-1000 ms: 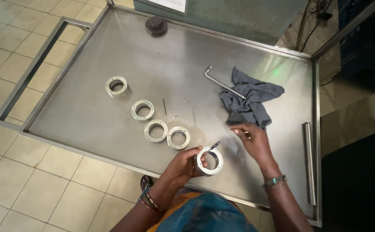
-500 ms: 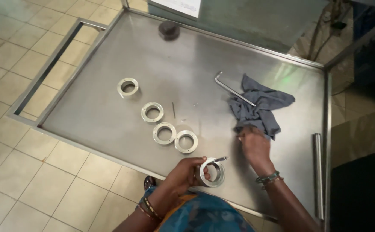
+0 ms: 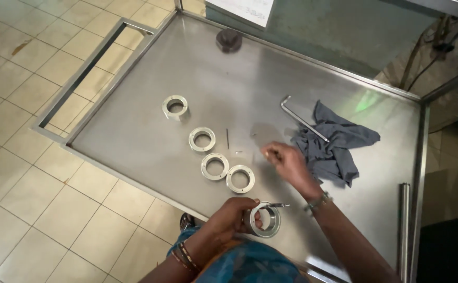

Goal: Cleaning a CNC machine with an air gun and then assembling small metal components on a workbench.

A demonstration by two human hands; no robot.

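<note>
Ring-shaped metal collar [image 3: 265, 220] sits in my left hand [image 3: 232, 218] at the near edge of the steel table [image 3: 134, 126], fingers curled round its outer wall and a thumb across the rim. From my seat at the controls I judge it rigid and fairly heavy for its size, with a smooth machined face that could slide in a loose grip; the outer wall is the sound place to hold it, since the bore needs to stay free. A thin dark pin or key [image 3: 277, 205] lies across its top edge.

It is a pale silver, thick-walled, with a wide round bore and what look like small holes in its face, though those are too small to be sure of.

Largest after the table is the grey cloth [image 3: 339, 144], crumpled on the right, with a long L-shaped hex key [image 3: 302, 119] resting on it. A steel rod [image 3: 403, 225] lies along the right rim. Four matching collars [image 3: 215, 166] run in a diagonal line across the middle. A dark round knob [image 3: 228, 39] stands at the far edge.

My right hand [image 3: 287, 161] hovers just left of the cloth, fingertips pressed together as if pinching something tiny; I cannot tell what. A few small screws [image 3: 228, 137] lie nearby.
</note>
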